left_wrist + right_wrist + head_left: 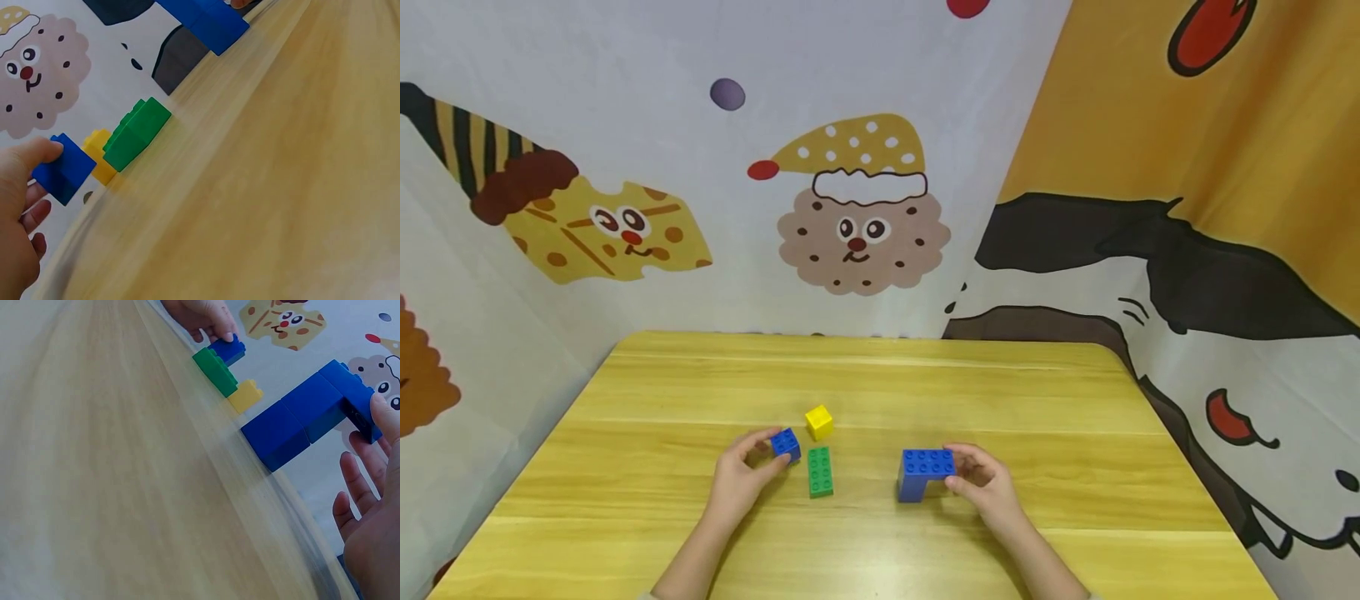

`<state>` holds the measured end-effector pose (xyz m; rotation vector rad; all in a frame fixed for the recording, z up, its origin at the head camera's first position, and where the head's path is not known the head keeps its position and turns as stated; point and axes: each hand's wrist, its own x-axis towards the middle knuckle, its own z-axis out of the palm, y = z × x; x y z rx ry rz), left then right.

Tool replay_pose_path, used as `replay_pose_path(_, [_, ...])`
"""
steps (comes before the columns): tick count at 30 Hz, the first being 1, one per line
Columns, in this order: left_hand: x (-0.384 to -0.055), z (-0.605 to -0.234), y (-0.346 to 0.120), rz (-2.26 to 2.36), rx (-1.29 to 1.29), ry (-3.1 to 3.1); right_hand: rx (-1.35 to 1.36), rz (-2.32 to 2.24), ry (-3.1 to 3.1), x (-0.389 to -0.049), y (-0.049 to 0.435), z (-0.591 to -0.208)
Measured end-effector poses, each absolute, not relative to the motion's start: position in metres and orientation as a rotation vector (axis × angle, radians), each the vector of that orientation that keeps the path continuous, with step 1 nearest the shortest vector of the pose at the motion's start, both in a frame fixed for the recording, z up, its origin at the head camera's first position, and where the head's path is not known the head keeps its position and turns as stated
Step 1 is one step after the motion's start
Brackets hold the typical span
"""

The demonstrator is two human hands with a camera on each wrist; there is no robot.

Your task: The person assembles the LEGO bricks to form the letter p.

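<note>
One blue brick [928, 462] points lengthwise rightward, right fingers [967, 450] pinching it, left fingers [764, 435] a blue cube [786, 447].

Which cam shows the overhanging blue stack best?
Right wrist: the blue stack is large and side-on, showing seams, overhang and some underside; the right hand covers part of one end. Head shows it smaller, from above, top studs clear. Left wrist cuts it off at the top edge.

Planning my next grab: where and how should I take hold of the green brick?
Probably pinch the green brick by its long sides near the middle, from above, slightly right. It lies studs up with its long sides facing left and right, so its narrow width suits a pinch, while the left hand holds the small blue brick close on its left.
</note>
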<state>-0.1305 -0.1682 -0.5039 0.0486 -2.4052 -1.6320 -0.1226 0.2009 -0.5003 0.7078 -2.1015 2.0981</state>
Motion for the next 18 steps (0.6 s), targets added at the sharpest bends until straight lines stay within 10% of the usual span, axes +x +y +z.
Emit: replay_pose_path(18, [-0.12, -0.467, -0.14, -1.667, -0.202, -2.284, 0.7, 2.1, -2.089, -0.122, 0.201, -0.5])
